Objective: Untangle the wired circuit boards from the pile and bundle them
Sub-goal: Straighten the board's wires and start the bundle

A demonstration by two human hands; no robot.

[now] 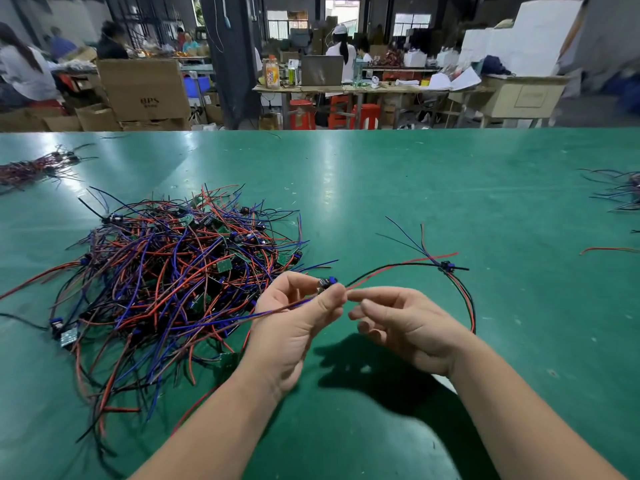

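Held board (326, 284): small, dark, blue part on top; pinched above table centre, at 3 o'clock from pile.
Left hand (294, 317): closed, thumb and fingertips clamped on board; purple and blue leads trailing across palm toward 9 o'clock.
Right hand (401, 323): loosely curled, forefinger and thumb narrowed at red and black leads just beside board; firm pinch not confirmable.
Freed leads (398, 268): thin, flexible, plastic-coated; arcing toward 2 o'clock to second board (446, 266), then looping down to 4 o'clock.
Pile (166, 275): dense knot of red, blue, purple, black wire with small green boards; at 9 o'clock from hands.
Table (433, 188): smooth, glossy green mat.
Risk, snag: trailing leads probably still caught in pile; hard pull likely to drag neighbours or tighten knot.
Risk, joints: tension at board end likely to stress solder points.
Risk, slip: slick insulation, light grip; possible drop back onto pile.
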